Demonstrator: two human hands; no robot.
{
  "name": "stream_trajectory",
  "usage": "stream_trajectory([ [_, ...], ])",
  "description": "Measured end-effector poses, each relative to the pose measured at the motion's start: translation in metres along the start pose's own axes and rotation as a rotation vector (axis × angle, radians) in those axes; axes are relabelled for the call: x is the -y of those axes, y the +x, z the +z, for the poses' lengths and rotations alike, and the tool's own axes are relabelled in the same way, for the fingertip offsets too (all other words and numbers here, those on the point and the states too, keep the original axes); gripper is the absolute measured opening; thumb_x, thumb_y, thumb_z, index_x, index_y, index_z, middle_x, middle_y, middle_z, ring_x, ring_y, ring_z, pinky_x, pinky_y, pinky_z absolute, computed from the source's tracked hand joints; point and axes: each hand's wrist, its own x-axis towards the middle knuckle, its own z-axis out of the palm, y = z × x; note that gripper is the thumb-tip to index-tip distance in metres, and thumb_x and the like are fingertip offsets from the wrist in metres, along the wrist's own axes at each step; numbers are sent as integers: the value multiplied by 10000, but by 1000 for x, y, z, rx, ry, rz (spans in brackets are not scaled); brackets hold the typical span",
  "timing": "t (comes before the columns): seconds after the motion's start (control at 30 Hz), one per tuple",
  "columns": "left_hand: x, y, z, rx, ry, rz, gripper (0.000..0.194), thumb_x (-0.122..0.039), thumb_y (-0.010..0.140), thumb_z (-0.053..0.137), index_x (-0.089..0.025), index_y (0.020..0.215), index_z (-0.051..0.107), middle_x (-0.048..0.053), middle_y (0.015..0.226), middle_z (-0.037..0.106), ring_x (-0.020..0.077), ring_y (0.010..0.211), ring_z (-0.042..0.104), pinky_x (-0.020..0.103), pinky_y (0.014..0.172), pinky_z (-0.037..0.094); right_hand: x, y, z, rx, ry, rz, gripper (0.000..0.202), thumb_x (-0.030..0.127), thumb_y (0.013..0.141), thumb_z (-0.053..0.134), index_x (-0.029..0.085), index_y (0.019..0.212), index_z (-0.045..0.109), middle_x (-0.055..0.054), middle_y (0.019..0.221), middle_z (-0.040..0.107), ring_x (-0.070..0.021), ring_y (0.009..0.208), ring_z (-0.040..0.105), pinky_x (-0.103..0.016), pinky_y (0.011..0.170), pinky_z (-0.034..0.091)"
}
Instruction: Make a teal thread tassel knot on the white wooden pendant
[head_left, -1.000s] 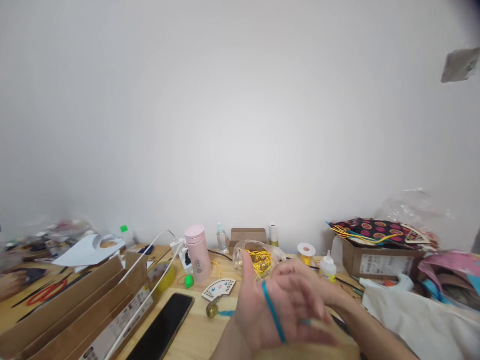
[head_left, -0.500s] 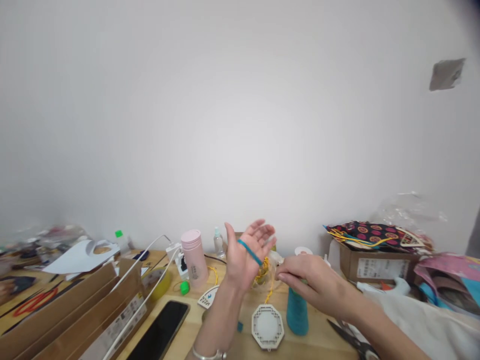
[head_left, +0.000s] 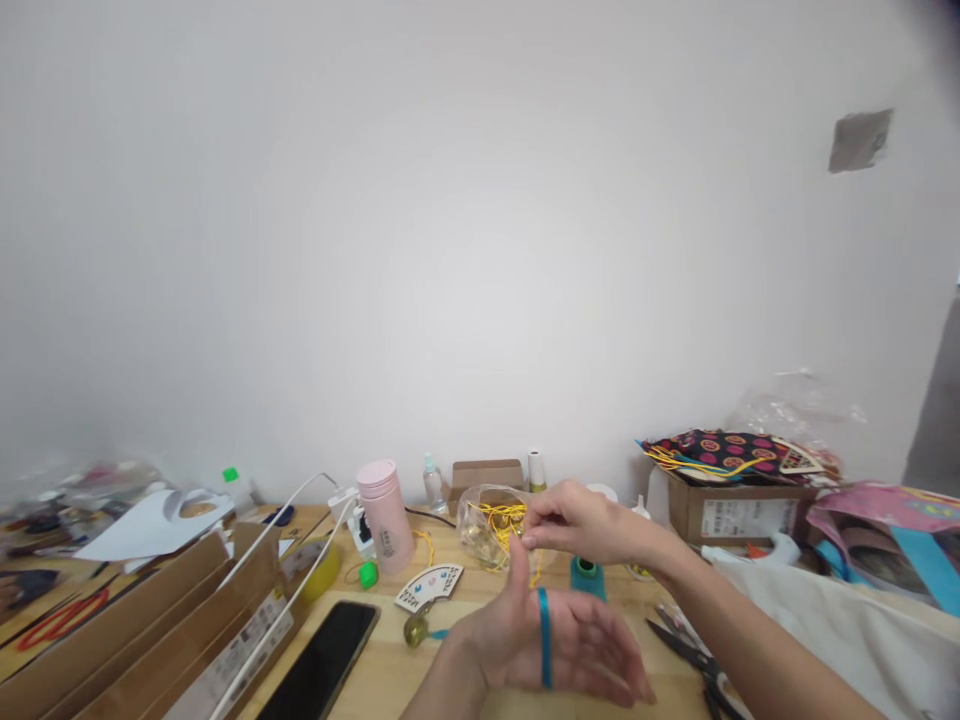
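Left hand point(head_left: 568, 640): right of the smartphone point(head_left: 322, 658), palm exposed, thumb and fingers apart.
Teal cord point(head_left: 546, 640): looped across left palm, right of smartphone.
Right hand point(head_left: 583, 524): fingertips together beside left thumb; contents cannot be told.
Gold bell point(head_left: 415, 630): just right of smartphone.

The right hand point(head_left: 581, 522) pinches at the left thumb point(head_left: 518, 578). Below that grip, teal thread point(head_left: 545, 640) crosses the left hand point(head_left: 574, 650); scissors point(head_left: 694, 658) lie right, a phone point(head_left: 319, 662) left.

Teal strand point(head_left: 546, 640) — bright yellow cord point(head_left: 502, 516), pale pink tumbler point(head_left: 385, 520) — black cloth point(head_left: 739, 455) dotted with pink roundels
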Motion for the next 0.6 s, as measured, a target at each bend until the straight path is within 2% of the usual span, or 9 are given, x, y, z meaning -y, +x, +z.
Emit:
stream_trajectory([
  [0.1, -8, -7, 13, 53, 91, -131, 843, -605, 769, -8, -125, 753, 684, 109, 744, 608, 245, 834, 588, 371, 850, 336, -13, 0, 0, 0, 78, 5, 245, 328, 761, 522, 114, 666, 596, 61, 507, 405, -60, 481, 331, -167, 425, 257],
  [0.17, -15, -10, 19, 57, 84, -93, 788, -569, 791, 25, -139, 696, 679, 110, 712, 613, 248, 789, 603, 401, 836, 349, -19, 2, -6, -28, 129, -1, 295, 371, 765, 504, 107, 658, 577, 55, 520, 419, -62, 489, 346, -174, 444, 285],
  [0.3, -42, -14, 27, 88, 0, 224, 653, -527, 795, 122, -169, 603, 634, 129, 592, 618, 266, 595, 609, 545, 728, 383, -13, 7, -31, -117, 184, -34, 318, 408, 770, 490, 112, 677, 559, 50, 553, 433, -64, 505, 353, -194, 488, 306],
  [0.43, -74, -23, 40, 103, -76, 491, 596, -494, 813, 139, -231, 497, 571, 71, 419, 550, 222, 436, 564, 573, 605, 424, 19, 17, -62, -241, 184, -87, 280, 392, 766, 504, 130, 687, 562, 55, 558, 409, -68, 526, 341, -205, 514, 295],
  [0.53, -88, -34, 56, -26, -151, 794, 556, -491, 824, 164, -299, 503, 575, -2, 290, 443, 181, 372, 516, 552, 648, 442, 43, 19, -68, -368, 176, -148, 260, 375, 771, 504, 142, 673, 565, 65, 523, 377, -63, 495, 314, -199, 482, 277],
  [0.6, -90, -42, 66, -109, -215, 975, 501, -437, 845, 185, -344, 586, 603, -36, 274, 429, 157, 373, 501, 512, 740, 440, 49, 14, -58, -374, 173, -170, 246, 360, 772, 508, 143, 674, 568, 57, 528, 417, -64, 494, 347, -195, 477, 297],
])
